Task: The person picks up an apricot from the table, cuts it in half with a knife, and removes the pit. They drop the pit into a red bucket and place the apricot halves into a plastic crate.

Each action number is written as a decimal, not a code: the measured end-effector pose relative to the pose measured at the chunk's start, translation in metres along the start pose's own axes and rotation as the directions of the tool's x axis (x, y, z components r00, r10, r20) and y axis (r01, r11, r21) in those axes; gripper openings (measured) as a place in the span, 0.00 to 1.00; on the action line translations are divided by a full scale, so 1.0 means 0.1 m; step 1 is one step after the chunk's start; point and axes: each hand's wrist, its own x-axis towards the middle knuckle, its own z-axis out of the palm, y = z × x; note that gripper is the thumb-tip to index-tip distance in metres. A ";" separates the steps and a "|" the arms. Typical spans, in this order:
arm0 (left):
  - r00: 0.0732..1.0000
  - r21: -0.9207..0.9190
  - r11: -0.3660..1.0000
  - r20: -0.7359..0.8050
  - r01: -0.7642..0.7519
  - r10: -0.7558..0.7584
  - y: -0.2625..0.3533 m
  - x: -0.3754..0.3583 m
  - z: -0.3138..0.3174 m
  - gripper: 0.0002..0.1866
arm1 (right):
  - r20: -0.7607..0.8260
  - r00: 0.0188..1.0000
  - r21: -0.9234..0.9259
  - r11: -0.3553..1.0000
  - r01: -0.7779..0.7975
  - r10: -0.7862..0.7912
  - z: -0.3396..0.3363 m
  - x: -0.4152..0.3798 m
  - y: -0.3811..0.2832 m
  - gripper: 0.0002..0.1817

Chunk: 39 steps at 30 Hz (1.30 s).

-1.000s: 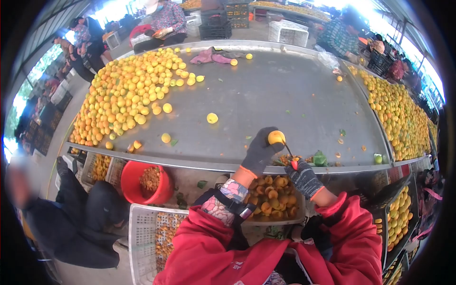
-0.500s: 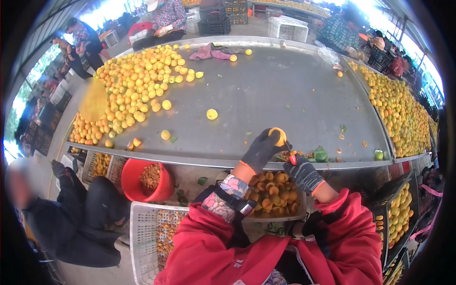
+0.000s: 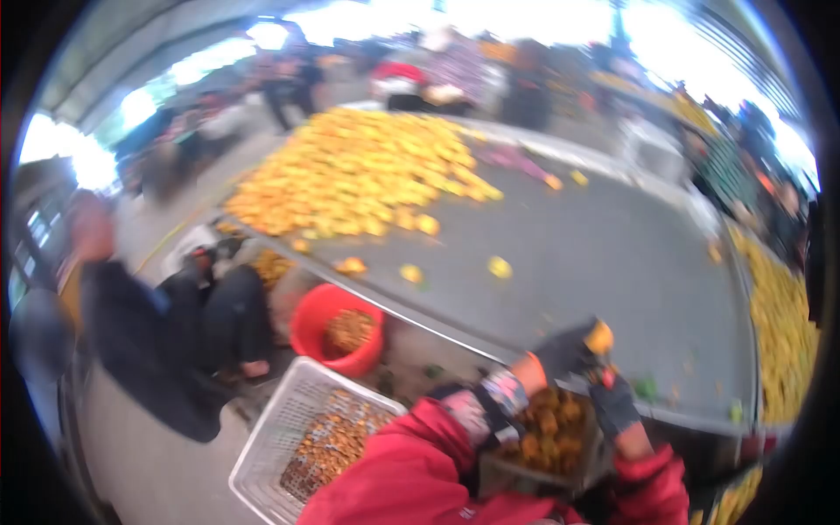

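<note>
Gloved in dark grey, my left hand is closed around a yellow-orange apricot at the front edge of the metal table. Just below and to its right, my right hand is closed on a small tool with a red handle; blur hides the tool's working end. Both hands are close together, over a crate of opened apricots under the table edge. A few loose apricots, one of them near the middle, lie on the table left of my hands.
A big heap of apricots covers the table's far left. Below the edge stand a red bucket and a white crate with brown pits. A person in dark clothes sits at left. More apricots lie at right.
My view has swung left and blurred, so the table and heap sit further right and appear tilted. My hands still hold the apricot and the red-handled tool close together.
</note>
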 end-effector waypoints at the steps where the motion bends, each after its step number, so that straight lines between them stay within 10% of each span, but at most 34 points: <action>1: 0.999 -0.009 0.999 -0.027 -0.048 0.048 0.05 -0.05 0.12 0.19 | -0.002 1.000 -0.260 0.965 -0.006 0.005 -0.15 0.05 0.08 0.14; 3: 0.998 -0.156 0.985 -0.018 -0.066 0.064 0.16 -0.14 0.27 0.22 | 0.089 0.996 -0.542 0.837 0.069 -0.024 -0.28 0.07 -0.09 0.15; 9: 0.990 0.488 0.862 0.028 -0.135 0.140 0.37 -0.30 0.44 0.21 | 0.021 1.000 -0.372 0.928 0.010 -0.003 -0.20 0.09 -0.15 0.04; 15: 0.984 0.155 0.972 0.008 -0.178 0.179 0.22 -0.26 0.42 0.20 | -0.036 0.995 -0.491 0.869 0.064 -0.093 0.01 0.05 0.09 0.04; 16: 0.983 0.062 0.981 0.007 -0.184 0.184 0.20 -0.24 0.41 0.19 | -0.002 0.984 -0.568 0.810 0.145 -0.178 -0.01 0.12 0.45 0.05; 18: 0.982 -0.127 0.974 0.004 -0.189 0.191 0.15 -0.21 0.41 0.19 | 0.302 0.906 -0.920 0.158 0.358 -0.296 -0.01 0.15 0.64 0.11; 24: 1.000 -0.216 0.976 -0.021 -0.023 0.019 0.19 -0.23 0.42 0.23 | -0.021 0.983 -0.583 0.801 0.135 -0.181 0.03 0.09 0.35 0.10; 33: 0.984 0.339 0.933 -0.088 -0.119 0.157 0.19 -0.10 0.31 0.25 | -0.028 0.999 -0.423 0.906 0.023 -0.038 -0.12 -0.01 -0.08 0.09; 36: 0.935 0.299 0.933 -0.225 -0.202 0.275 -0.01 0.07 0.29 0.21 | -0.086 0.995 -0.368 0.930 0.008 -0.043 0.02 -0.08 -0.09 0.09; 38: 0.983 0.101 0.983 -0.087 -0.154 0.163 -0.03 0.05 0.23 0.21 | 0.006 0.996 0.117 0.989 -0.094 0.094 0.14 -0.08 -0.07 0.12; 39: 0.979 0.042 0.988 -0.135 -0.147 0.152 -0.10 0.09 0.23 0.22 | -0.095 0.995 -0.116 0.993 0.029 -0.040 0.19 -0.07 0.07 0.12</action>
